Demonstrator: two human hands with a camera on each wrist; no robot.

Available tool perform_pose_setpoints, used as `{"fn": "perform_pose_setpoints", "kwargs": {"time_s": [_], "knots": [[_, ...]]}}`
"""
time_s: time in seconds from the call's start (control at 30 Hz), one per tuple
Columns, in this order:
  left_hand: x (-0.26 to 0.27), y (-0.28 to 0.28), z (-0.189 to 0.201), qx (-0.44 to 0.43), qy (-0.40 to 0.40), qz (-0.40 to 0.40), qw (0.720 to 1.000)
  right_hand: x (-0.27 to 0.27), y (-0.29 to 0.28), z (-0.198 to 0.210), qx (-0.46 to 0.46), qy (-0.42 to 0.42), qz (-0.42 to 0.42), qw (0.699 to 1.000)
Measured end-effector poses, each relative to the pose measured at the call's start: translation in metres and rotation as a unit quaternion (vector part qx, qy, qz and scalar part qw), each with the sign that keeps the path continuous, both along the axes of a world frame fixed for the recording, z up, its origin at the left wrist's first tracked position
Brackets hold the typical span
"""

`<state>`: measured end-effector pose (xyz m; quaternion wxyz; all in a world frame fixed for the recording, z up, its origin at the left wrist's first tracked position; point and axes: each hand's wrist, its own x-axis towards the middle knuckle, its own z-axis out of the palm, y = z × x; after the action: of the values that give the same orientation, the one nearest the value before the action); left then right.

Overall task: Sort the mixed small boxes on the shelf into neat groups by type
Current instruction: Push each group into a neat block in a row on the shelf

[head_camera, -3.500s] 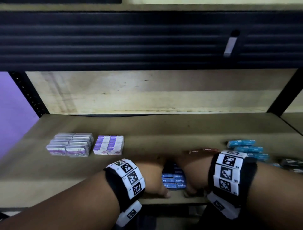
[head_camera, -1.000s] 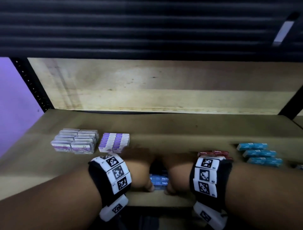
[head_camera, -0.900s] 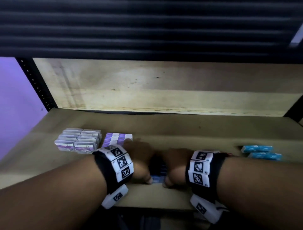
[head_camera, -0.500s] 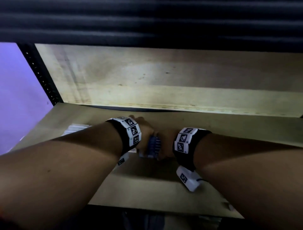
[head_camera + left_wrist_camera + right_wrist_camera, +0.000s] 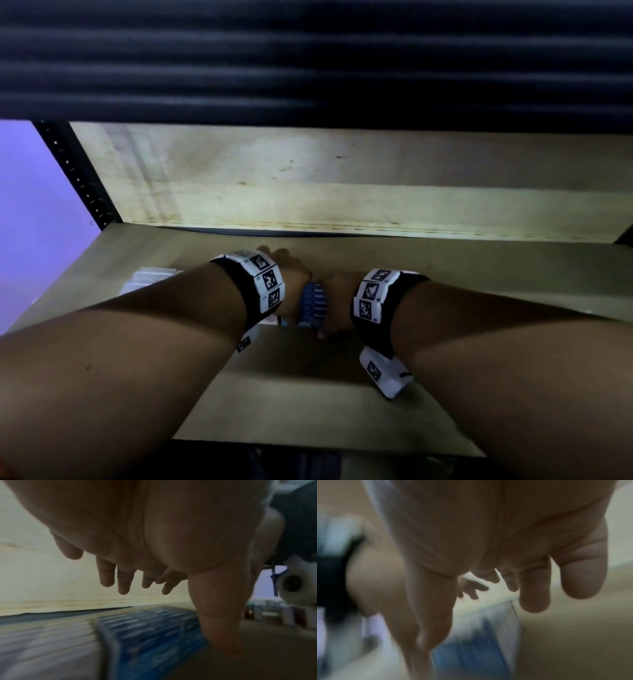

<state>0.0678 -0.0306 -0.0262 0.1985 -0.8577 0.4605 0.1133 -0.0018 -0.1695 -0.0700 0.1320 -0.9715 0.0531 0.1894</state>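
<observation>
A stack of blue staple boxes point(image 5: 313, 304) sits on the wooden shelf point(image 5: 308, 404) between my two hands. My left hand point(image 5: 291, 274) lies flat against its left side, with straight fingers point(image 5: 123, 585) reaching past it and the thumb point(image 5: 221, 622) down at its near end. On the other side my right hand point(image 5: 337, 299) presses in, fingers point(image 5: 534, 591) extended and thumb point(image 5: 433, 615) pointing down by the blue boxes point(image 5: 471, 655). In the left wrist view the blue boxes point(image 5: 145, 635) lie right beside a pale row of boxes point(image 5: 42, 642).
White and purple boxes point(image 5: 147, 279) show at the left, mostly hidden by my left forearm. More small boxes point(image 5: 274, 612) stand blurred far to the right. A plywood back wall point(image 5: 342, 192) closes the shelf behind; a black upright point(image 5: 78, 178) stands at the left.
Both hands have carried the blue stack from the shelf's front edge back and to the left, up to the white and purple boxes. In the last half second it barely moved.
</observation>
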Motion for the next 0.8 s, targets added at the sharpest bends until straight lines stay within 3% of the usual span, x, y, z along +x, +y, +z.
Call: {"fn": "perform_pose_setpoints", "kwargs": {"time_s": [0.17, 0.33, 0.43, 0.5, 0.63, 0.8], "knots": [[-0.028, 0.003, -0.010, -0.117, 0.000, 0.048, 0.992, -0.044, -0.011, 0.042, -0.017, -0.058, -0.035, 0.998], [-0.076, -0.018, 0.003, -0.240, 0.113, 0.049, 0.963, -0.122, -0.066, 0.094, -0.060, -0.123, -0.042, 0.990], [-0.103, -0.035, -0.001, -0.317, 0.217, 0.061, 0.921, -0.159, -0.107, 0.100, -0.053, -0.129, -0.127, 0.982], [-0.115, -0.050, -0.007, -0.338, 0.262, 0.069, 0.901, -0.176, -0.130, 0.097, -0.045, -0.115, -0.174, 0.977], [-0.120, -0.082, -0.026, -0.351, 0.275, 0.101, 0.889, -0.193, -0.165, 0.086, -0.039, -0.078, -0.221, 0.971], [-0.119, -0.122, -0.043, -0.315, 0.259, 0.127, 0.904, -0.191, -0.178, 0.075, -0.098, 0.002, -0.137, 0.986]]}}
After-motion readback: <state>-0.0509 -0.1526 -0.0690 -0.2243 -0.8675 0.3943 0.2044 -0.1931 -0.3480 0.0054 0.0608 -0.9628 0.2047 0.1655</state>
